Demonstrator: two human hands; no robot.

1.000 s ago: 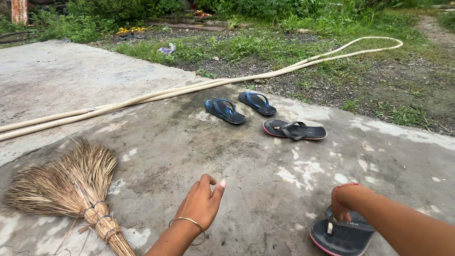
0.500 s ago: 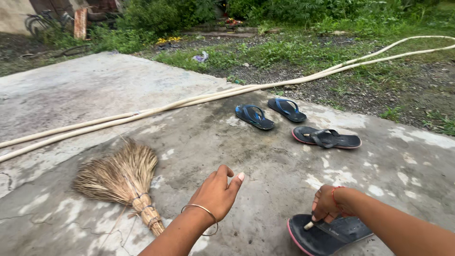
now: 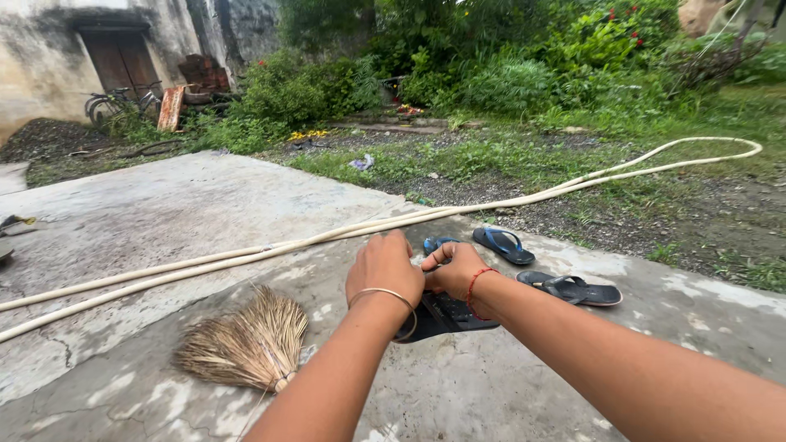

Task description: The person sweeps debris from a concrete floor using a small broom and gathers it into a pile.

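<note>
Head view: both hands meet at centre over a dark flip-flop (image 3: 449, 314). The left hand (image 3: 383, 268), thin bangle at the wrist, is curled over the near end of that sandal with its back to the camera; it appears to grip it, though the fingertips are hidden. The right hand (image 3: 455, 270), red thread at the wrist, is pinched shut at the fingertips just above the sandal's top; what it pinches is too small to tell. The sandal itself sits under the two hands, mostly covered, and whether it rests on the concrete slab (image 3: 164, 213) or is lifted off it I cannot tell.

Just behind the hands is a blue flip-flop (image 3: 503, 245), with a second blue one (image 3: 436, 243) half hidden. A black flip-flop (image 3: 571, 288) lies to the right. A straw broom head (image 3: 244, 344) lies on the slab left of the left forearm. A pale hose (image 3: 344, 233) runs doubled across the slab and loops out over the grass at right.
</note>
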